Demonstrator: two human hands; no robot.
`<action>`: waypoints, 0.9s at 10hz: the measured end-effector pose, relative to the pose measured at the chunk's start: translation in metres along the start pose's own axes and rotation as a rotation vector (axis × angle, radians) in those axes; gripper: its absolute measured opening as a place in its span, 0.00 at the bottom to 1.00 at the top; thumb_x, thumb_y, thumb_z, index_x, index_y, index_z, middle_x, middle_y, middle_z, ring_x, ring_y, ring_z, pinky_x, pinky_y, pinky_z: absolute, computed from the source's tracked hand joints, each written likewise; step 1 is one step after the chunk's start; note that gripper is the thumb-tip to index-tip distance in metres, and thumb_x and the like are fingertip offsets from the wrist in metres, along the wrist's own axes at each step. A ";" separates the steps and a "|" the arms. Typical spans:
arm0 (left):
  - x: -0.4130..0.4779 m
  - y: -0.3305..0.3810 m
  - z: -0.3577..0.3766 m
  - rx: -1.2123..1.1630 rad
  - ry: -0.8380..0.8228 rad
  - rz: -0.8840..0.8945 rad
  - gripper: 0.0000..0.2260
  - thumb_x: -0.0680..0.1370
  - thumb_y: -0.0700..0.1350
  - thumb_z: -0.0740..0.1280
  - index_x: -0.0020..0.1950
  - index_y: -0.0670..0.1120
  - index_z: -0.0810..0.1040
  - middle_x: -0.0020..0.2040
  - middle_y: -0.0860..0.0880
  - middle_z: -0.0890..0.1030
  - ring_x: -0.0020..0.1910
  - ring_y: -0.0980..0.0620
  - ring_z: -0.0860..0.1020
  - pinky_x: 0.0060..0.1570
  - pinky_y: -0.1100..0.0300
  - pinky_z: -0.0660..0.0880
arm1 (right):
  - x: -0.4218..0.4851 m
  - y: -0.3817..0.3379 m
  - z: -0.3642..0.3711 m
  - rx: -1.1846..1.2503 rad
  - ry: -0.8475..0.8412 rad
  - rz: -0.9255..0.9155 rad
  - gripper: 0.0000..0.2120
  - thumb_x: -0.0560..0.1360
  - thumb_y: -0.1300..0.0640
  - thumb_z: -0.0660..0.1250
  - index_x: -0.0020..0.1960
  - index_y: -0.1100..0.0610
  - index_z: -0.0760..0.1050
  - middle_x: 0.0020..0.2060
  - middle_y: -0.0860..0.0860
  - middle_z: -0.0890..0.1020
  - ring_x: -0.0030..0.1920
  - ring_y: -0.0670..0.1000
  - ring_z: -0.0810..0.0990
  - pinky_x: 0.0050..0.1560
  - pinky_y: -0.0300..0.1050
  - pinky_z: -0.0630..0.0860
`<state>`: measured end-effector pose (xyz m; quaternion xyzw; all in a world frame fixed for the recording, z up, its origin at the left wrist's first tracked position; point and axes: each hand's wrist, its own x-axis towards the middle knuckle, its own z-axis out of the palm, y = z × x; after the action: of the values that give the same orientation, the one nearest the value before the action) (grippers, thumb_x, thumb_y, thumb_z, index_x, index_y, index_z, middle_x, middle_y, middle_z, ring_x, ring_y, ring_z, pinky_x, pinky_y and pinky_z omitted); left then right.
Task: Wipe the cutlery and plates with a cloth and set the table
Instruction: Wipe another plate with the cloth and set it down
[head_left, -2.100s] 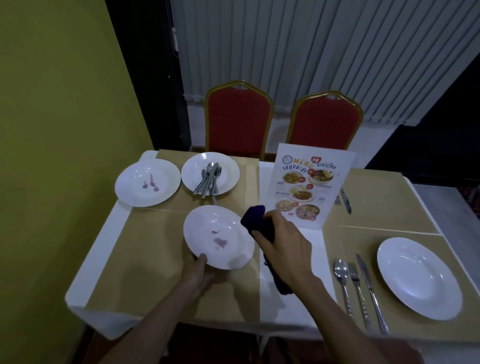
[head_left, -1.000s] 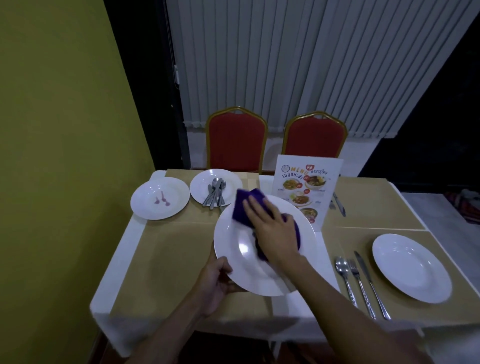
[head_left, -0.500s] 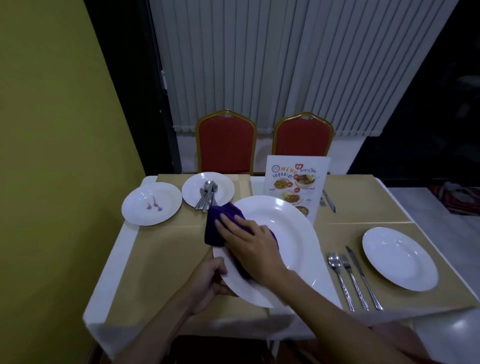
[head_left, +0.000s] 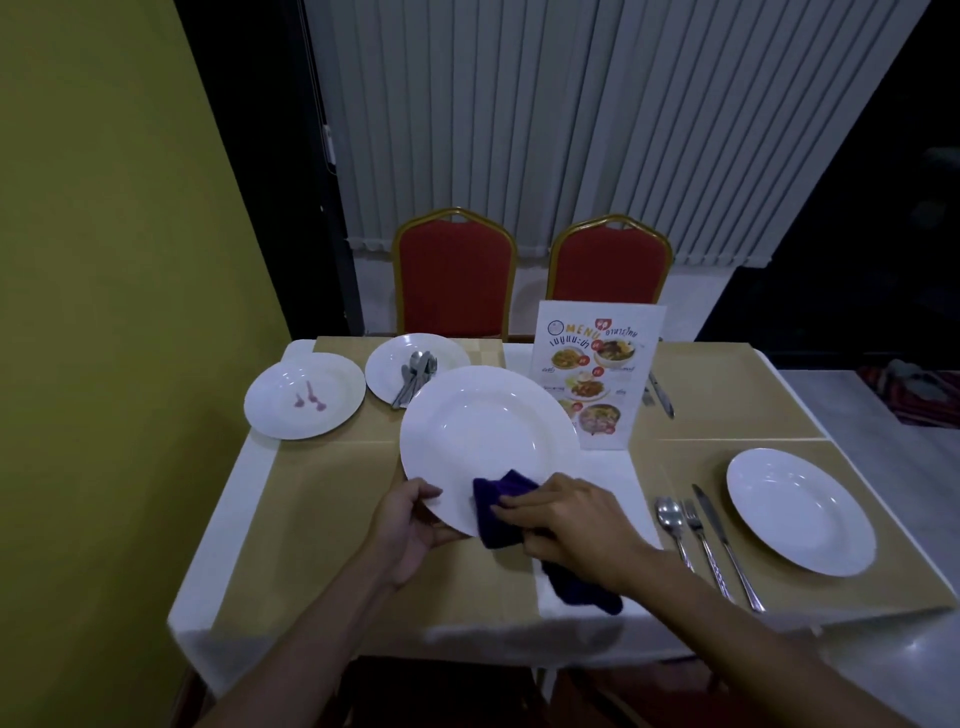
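1. Here, in the head view, the left hand (head_left: 410, 525) grips the near rim of a large round glossy white ceramic plate (head_left: 488, 426), thumb on top. The plate is held up in front of and left of the upright printed menu card (head_left: 597, 374).
2. The right hand (head_left: 571, 525) clutches a soft dark-blue cloth (head_left: 493, 532) and presses it on that same near rim. The two hands are close together, and the cloth's loose end droops below the wrist.
3. Left of the menu card, a smaller white plate (head_left: 384, 371) carries a bundle of shiny metal cutlery (head_left: 413, 382).
4. Further left lies a white plate with reddish smears (head_left: 304, 397).
5. Right of and nearer than the card, a clean white plate (head_left: 800, 512) rests on a tan placemat (head_left: 883, 587). A steel spoon (head_left: 670, 522), fork (head_left: 698, 530) and knife (head_left: 719, 535) lie side by side just left of this plate.
6. Behind the card stand two red padded chairs with gold frames (head_left: 454, 275).
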<state>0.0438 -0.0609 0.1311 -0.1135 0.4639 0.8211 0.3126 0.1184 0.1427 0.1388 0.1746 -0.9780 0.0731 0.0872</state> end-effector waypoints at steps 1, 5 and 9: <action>0.002 0.002 0.004 -0.045 -0.085 -0.065 0.25 0.82 0.59 0.51 0.71 0.46 0.72 0.63 0.41 0.80 0.62 0.39 0.78 0.56 0.40 0.78 | 0.015 -0.016 0.001 0.115 -0.006 -0.010 0.18 0.71 0.52 0.65 0.60 0.44 0.81 0.47 0.47 0.86 0.44 0.53 0.82 0.34 0.46 0.77; -0.006 -0.011 0.037 0.015 0.066 -0.077 0.36 0.76 0.72 0.44 0.72 0.51 0.69 0.71 0.46 0.73 0.67 0.43 0.73 0.56 0.49 0.73 | 0.060 -0.024 0.013 0.153 0.235 0.036 0.18 0.77 0.56 0.65 0.66 0.49 0.78 0.57 0.47 0.85 0.50 0.56 0.82 0.38 0.49 0.78; 0.011 -0.029 0.041 0.231 0.045 -0.084 0.34 0.79 0.68 0.43 0.75 0.48 0.67 0.68 0.46 0.76 0.67 0.43 0.74 0.52 0.54 0.74 | 0.017 -0.020 0.015 0.154 -0.060 0.338 0.29 0.78 0.45 0.54 0.78 0.50 0.60 0.77 0.46 0.63 0.75 0.56 0.62 0.65 0.56 0.67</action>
<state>0.0572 -0.0113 0.1274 -0.1144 0.5569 0.7457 0.3474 0.1077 0.1160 0.1295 0.0163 -0.9871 0.1563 0.0311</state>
